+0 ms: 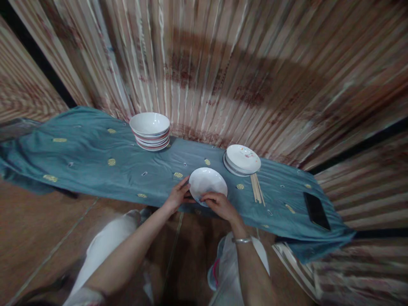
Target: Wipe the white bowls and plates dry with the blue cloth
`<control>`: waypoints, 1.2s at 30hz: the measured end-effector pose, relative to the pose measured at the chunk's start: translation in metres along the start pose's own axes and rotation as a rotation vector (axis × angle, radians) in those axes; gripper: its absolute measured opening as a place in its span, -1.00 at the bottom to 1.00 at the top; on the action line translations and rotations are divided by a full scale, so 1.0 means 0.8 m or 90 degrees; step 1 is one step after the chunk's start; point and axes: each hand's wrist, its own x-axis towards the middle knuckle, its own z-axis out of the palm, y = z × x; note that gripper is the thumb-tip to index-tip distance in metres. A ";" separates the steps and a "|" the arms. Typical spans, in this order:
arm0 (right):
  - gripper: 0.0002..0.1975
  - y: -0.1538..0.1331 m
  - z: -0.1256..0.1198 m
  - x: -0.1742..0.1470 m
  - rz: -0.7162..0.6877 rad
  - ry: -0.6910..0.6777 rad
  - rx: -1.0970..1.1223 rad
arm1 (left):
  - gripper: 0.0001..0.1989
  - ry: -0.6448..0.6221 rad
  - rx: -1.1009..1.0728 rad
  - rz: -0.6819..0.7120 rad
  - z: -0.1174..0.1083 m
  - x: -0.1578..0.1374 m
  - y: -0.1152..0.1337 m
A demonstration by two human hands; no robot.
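Note:
A white bowl point(208, 180) is at the front edge of the cloth-covered table, its inside facing up towards me. My left hand point(178, 195) grips its left side, fingers along the outer wall and under it. At the near right rim, my right hand point(219, 205) has its fingers curled over the edge, the fingertips against the inside; the thumb is hidden. Behind and to the right is a stack of white plates point(242, 158), the top one with a small floral print. Several wooden chopsticks point(257, 189) lie just in front of that stack.
Further left stands a stack of white bowls point(149, 124) with reddish bands. A black phone point(316, 211) lies near the right end of the blue-green tablecloth point(92, 157). A striped, patterned curtain point(204, 76) hangs directly behind the table.

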 end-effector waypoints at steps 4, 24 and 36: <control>-0.72 0.001 -0.009 -0.015 0.035 0.011 -0.006 | -0.29 0.007 -0.002 0.005 0.000 0.001 -0.001; -0.91 0.015 -0.024 -0.024 0.081 0.342 0.427 | -0.46 -0.009 0.706 0.536 -0.006 -0.003 -0.046; -0.91 0.037 -0.044 -0.020 0.123 0.343 0.904 | -0.51 -0.170 0.969 0.565 0.011 -0.014 -0.054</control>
